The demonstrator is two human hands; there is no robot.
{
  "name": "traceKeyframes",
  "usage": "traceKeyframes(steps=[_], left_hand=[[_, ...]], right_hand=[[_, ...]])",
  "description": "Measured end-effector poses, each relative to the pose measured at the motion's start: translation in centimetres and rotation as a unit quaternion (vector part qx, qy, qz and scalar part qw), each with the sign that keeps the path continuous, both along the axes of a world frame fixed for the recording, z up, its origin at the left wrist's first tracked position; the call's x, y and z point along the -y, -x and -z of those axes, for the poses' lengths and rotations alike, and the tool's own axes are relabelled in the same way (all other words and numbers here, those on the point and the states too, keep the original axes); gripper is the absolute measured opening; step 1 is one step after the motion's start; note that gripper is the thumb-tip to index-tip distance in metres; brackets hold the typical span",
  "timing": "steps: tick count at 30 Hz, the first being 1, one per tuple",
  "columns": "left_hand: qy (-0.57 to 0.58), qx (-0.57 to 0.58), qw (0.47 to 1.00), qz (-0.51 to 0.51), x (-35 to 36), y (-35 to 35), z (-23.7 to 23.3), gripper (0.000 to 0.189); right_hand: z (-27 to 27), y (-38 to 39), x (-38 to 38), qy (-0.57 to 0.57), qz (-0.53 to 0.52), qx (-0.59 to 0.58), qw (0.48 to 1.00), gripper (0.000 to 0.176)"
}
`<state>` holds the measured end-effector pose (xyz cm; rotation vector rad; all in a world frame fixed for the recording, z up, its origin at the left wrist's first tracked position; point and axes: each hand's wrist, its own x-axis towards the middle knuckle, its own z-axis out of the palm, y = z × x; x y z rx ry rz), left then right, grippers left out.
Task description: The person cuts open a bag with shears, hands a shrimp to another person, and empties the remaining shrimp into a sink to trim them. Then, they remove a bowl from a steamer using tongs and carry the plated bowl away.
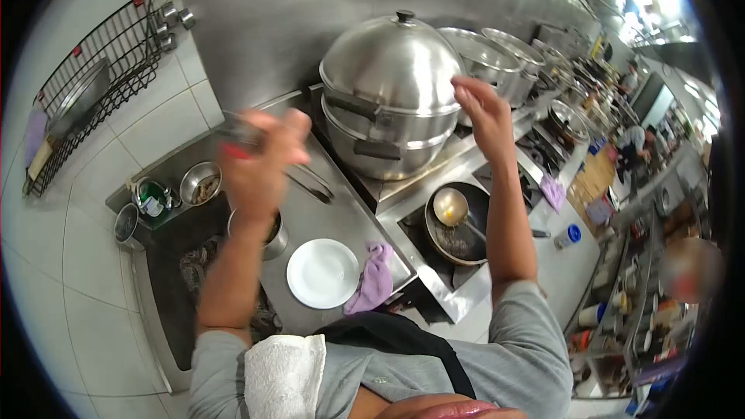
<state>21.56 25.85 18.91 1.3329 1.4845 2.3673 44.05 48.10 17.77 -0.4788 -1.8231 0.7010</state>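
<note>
My left hand [268,159], smeared by motion, is raised over the steel counter with its fingers closed round a small grey and red object [239,147]; I cannot tell its kind. My right hand [485,112] is open in the air, fingers stretched out and holding nothing, overlapping the right edge of a large domed steamer [388,62] in this view. Below it, a ladle [450,207] with a little yellow in its bowl rests in a dark frying pan [458,244] on the stove. Metal tongs [310,184] lie on the counter behind my left hand.
A white plate [322,264] and a purple cloth [374,275] lie on the counter. Left is a sink [167,264] with small metal pots [200,183] behind it. Big pots [485,54] line the stove. A wire rack [101,93] hangs on the wall. People [635,146] stand far right.
</note>
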Motion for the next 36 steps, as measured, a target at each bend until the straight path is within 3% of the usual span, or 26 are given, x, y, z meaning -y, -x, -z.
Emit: traceKeyframes(steps=[4,7,8,10,12,16,18,20,22,23,26,27,28,29,30,31,33,34,36], left_hand=[[0.042,0.048,0.998,0.002,-9.3,2.0,10.0,0.029],[0.155,0.007,0.981,-0.114,-13.2,4.7,15.3,0.031],[0.173,0.031,0.978,-0.109,-13.3,4.7,15.5,0.031],[0.208,0.078,0.971,-0.092,-13.5,4.3,16.2,0.031],[0.215,0.077,0.970,-0.084,-13.6,4.0,15.7,0.030],[0.236,0.050,0.968,-0.062,-13.4,4.5,16.2,0.025],[0.211,0.059,0.975,-0.022,-13.1,4.8,16.6,0.023],[0.239,0.103,0.966,0.014,-12.0,5.2,18.5,0.031],[0.236,0.113,0.965,0.003,-11.8,5.0,20.1,0.027],[0.235,0.116,0.965,0.000,-11.8,4.9,20.6,0.025],[0.319,0.081,0.940,-0.090,-11.0,4.7,17.4,0.031],[0.307,0.101,0.937,-0.132,-10.0,4.6,15.3,0.027],[0.282,0.111,0.936,-0.178,-9.2,5.3,12.3,0.024],[0.175,0.044,0.967,-0.180,-8.2,6.9,9.7,0.017],[0.155,0.026,0.962,-0.224,-7.0,5.5,4.6,0.012],[0.052,-0.022,0.989,-0.133,-5.7,7.6,2.5,0.013],[-0.102,-0.082,0.990,-0.051,-4.5,8.6,-3.2,0.009],[-0.155,-0.079,0.984,-0.039,-4.8,8.0,-5.9,0.007],[-0.217,-0.064,0.974,-0.033,-7.1,7.1,-8.7,0.004]], right_hand=[[-4.5,7.2,-12.0,-0.083,0.095,0.104,0.986,0.038],[-5.7,12.7,-20.2,-0.147,0.174,0.137,0.964,0.040],[-5.5,14.1,-22.6,-0.178,0.198,0.138,0.954,0.039],[-7.2,15.1,-22.8,-0.115,0.155,0.234,0.953,0.038],[-7.9,16.3,-24.0,-0.092,0.147,0.320,0.932,0.038],[-9.1,17.7,-25.6,-0.110,0.156,0.382,0.904,0.038],[-9.7,17.5,-25.3,-0.113,0.168,0.401,0.894,0.039],[-9.4,17.6,-28.3,-0.063,0.108,0.371,0.920,0.041],[-10.4,16.4,-29.0,-0.139,0.163,0.357,0.909,0.039],[-11.0,16.0,-31.0,-0.125,0.159,0.352,0.914,0.041],[-11.9,13.4,-42.5,-0.056,0.075,0.332,0.939,0.035],[-13.5,12.8,-37.3,-0.026,0.185,0.321,0.929,0.027],[-13.3,10.6,-34.9,0.050,0.119,0.175,0.976,0.030],[-14.1,9.5,-37.0,0.055,0.107,0.190,0.974,0.029],[-14.2,7.8,-41.7,0.091,0.044,0.214,0.972,0.034],[-14.1,6.9,-39.9,0.114,0.069,0.158,0.978,0.038],[-14.3,5.0,-37.7,0.116,0.074,0.126,0.982,0.039],[-14.1,4.1,-37.8,0.118,0.033,0.093,0.988,0.040],[-14.5,3.1,-40.0,0.156,0.045,0.096,0.982,0.041]])
